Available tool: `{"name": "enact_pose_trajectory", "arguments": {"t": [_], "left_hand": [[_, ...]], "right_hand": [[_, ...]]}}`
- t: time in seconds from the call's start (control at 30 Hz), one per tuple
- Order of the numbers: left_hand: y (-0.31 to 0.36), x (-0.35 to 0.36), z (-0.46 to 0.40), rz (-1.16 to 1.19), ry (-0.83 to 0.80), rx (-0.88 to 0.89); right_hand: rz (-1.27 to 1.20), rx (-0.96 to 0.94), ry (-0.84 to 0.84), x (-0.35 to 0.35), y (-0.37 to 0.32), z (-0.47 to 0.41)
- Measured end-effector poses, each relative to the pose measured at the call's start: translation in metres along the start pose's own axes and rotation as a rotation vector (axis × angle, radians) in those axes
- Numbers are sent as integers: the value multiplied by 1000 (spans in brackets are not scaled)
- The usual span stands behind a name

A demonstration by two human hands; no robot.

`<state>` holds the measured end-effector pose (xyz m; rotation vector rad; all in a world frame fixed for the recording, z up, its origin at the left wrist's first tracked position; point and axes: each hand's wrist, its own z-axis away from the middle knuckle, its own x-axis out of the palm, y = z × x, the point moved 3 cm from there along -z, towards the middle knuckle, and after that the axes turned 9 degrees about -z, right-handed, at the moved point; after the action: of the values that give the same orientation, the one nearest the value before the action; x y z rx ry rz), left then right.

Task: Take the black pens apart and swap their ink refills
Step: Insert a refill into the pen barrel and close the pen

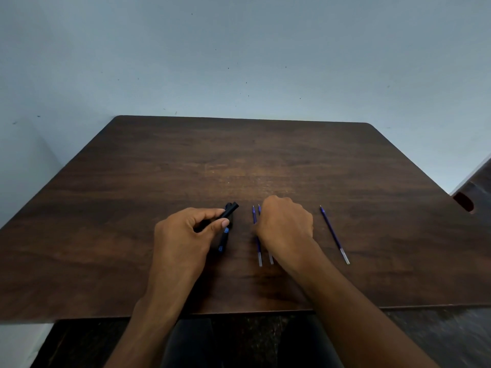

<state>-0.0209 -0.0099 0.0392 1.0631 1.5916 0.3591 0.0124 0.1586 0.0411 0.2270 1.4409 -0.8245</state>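
The left hand (186,235) pinched a black pen barrel (229,211) above the counter (132,181). The right hand (285,224) lay curled over two blue refills (258,251); whether it gripped them could not be told. A third refill (334,235) lay well apart.

The counter (159,168) is dark brown with a wood-grain pattern, worn to a lighter, orange-brown patch near the middle of the frame. The wall (239,49) across the top is pale blue-grey, dotted with small dark specks. The pen barrel (229,211) at centre left is black; another black barrel (223,241) below it carries blue markings. The refills (256,235) at centre are blue-violet with clear, whitish lower ends, as is the lone refill (334,235) at centre right. The floor (438,338) along the bottom is dark.
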Motion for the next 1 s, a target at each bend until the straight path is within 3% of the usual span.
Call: {"name": "enact_pose_trajectory", "arguments": {"t": [0.27,0.43,0.53,0.63,1.0], "left_hand": [[-2,-2,2,8,-8,-7],[-1,-1,6,33,-28,16],[-1,0,7,37,-49,13],[-2,1,8,62,-55,10],[0,-1,9,58,-56,22]], "right_hand": [[-127,-31,19,-10,3,3],[-711,-99,153,-34,19,7],[-1137,-138,103,-35,26,10],[-1339,-160,99,-30,26,10],[-1513,-213,258,-32,23,11]]}}
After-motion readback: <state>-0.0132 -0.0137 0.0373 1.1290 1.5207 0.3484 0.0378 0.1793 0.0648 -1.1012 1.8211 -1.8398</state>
